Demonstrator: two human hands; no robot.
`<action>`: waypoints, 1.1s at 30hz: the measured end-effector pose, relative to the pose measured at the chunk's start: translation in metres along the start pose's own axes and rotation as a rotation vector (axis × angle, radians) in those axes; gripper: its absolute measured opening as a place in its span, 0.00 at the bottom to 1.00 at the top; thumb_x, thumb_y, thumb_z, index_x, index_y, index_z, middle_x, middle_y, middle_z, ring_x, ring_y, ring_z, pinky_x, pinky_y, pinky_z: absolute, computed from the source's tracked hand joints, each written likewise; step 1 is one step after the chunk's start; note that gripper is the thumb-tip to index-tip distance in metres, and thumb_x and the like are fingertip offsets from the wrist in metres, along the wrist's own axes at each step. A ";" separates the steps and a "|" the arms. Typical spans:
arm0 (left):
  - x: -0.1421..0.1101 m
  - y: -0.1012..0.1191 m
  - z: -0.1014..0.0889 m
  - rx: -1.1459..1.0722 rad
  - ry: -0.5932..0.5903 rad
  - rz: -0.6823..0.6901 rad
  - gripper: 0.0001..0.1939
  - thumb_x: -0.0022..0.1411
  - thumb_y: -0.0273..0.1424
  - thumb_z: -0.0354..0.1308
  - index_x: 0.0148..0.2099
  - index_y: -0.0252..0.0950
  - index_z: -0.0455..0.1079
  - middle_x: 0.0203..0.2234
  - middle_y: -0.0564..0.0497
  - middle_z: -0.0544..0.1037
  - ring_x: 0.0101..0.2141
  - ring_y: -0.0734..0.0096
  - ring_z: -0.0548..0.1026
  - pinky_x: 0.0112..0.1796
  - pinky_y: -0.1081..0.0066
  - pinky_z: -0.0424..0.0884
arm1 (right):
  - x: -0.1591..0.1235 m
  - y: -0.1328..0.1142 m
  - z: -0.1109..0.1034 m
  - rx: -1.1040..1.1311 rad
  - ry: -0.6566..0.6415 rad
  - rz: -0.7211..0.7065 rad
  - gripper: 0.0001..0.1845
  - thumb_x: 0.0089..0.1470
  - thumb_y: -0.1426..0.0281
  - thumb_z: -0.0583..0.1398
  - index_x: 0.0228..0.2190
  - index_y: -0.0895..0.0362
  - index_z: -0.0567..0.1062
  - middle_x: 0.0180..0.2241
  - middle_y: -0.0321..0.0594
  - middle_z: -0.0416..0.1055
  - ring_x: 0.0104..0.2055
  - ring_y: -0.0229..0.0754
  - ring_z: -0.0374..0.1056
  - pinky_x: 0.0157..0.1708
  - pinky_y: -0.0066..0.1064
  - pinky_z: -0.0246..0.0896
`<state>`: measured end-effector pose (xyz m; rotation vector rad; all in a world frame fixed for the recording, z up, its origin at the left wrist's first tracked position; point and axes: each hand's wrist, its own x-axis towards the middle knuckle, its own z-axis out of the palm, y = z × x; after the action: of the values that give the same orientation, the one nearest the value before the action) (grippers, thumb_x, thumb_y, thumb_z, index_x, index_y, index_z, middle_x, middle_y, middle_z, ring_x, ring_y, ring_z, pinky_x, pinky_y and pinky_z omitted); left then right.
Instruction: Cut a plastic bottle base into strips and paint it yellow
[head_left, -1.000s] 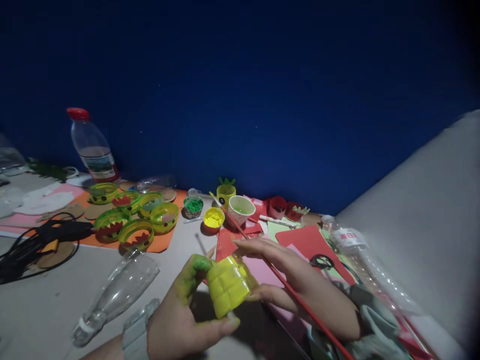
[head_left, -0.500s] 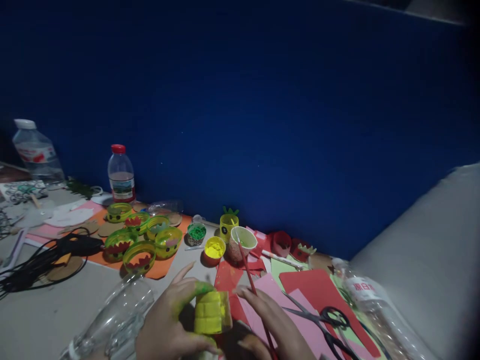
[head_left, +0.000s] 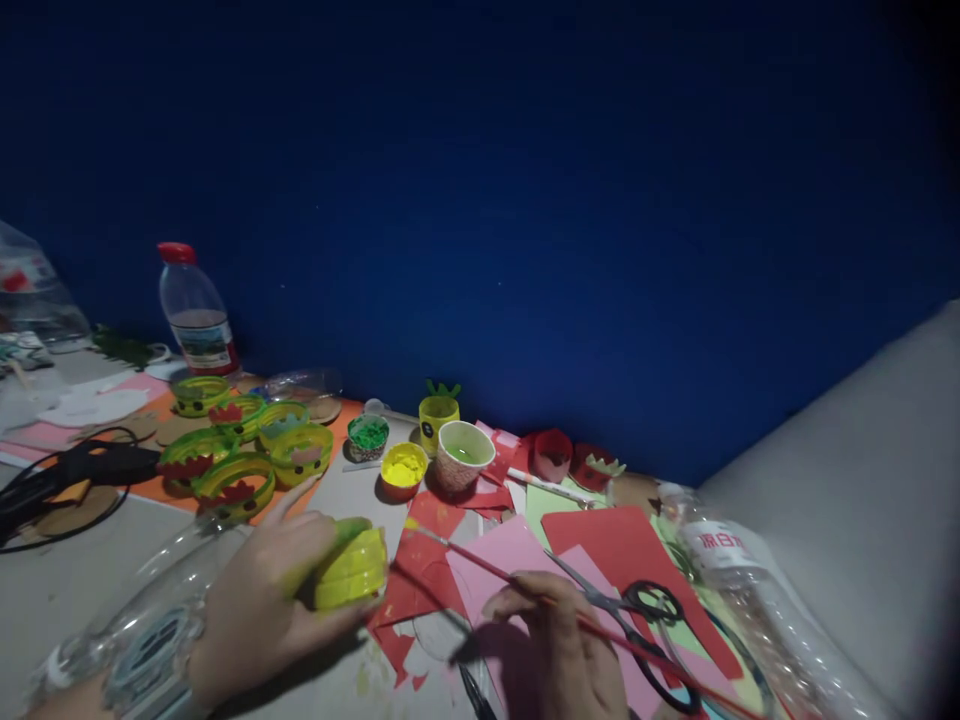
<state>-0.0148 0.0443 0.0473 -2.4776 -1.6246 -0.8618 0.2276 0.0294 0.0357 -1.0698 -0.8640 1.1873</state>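
Note:
My left hand [head_left: 259, 595] grips a yellow painted bottle-bottom piece [head_left: 351, 570], with paint smeared on my fingers. My right hand [head_left: 559, 645] pinches a thin red paintbrush [head_left: 525, 582] whose tip points left toward the yellow piece, just short of it. Under the brush lie red and pink paper sheets [head_left: 487, 570]. Behind them stand a small pot of yellow paint [head_left: 403, 468], a paper cup [head_left: 463, 455] and a pot of green beads [head_left: 368, 437].
Black scissors [head_left: 637, 615] lie on the paper right of my hand. Clear plastic bottles lie at the left front [head_left: 127, 630] and right [head_left: 742, 590]. Several yellow-green rings [head_left: 247, 450] sit on an orange sheet; a black cable [head_left: 52, 485] and upright bottle [head_left: 195, 315] are further left.
My left hand carried the yellow piece to the left and lower. My right hand slid right along the brush, now holding it flatter. The view shifted.

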 end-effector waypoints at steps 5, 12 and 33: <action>0.001 -0.004 0.008 0.045 0.002 0.065 0.13 0.56 0.44 0.57 0.34 0.40 0.69 0.20 0.56 0.73 0.23 0.70 0.70 0.38 0.65 0.66 | 0.013 0.013 0.004 0.181 -0.033 0.017 0.20 0.61 0.52 0.46 0.32 0.54 0.66 0.18 0.36 0.70 0.21 0.38 0.66 0.23 0.30 0.65; 0.007 0.002 0.011 0.045 -0.073 0.071 0.09 0.58 0.37 0.57 0.38 0.39 0.71 0.21 0.57 0.72 0.24 0.73 0.70 0.45 0.62 0.61 | 0.014 0.019 0.014 0.184 -0.090 0.068 0.16 0.62 0.55 0.47 0.32 0.54 0.63 0.18 0.34 0.69 0.21 0.37 0.66 0.20 0.26 0.62; 0.005 0.011 0.008 0.096 -0.149 0.149 0.06 0.57 0.37 0.56 0.34 0.41 0.69 0.19 0.60 0.72 0.22 0.73 0.65 0.37 0.67 0.56 | 0.029 0.026 0.006 0.016 -0.118 -0.046 0.16 0.62 0.58 0.49 0.31 0.58 0.63 0.16 0.35 0.69 0.18 0.35 0.67 0.21 0.25 0.65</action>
<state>-0.0006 0.0462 0.0455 -2.6096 -1.4591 -0.5813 0.2198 0.0600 0.0124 -0.9691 -0.9640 1.2259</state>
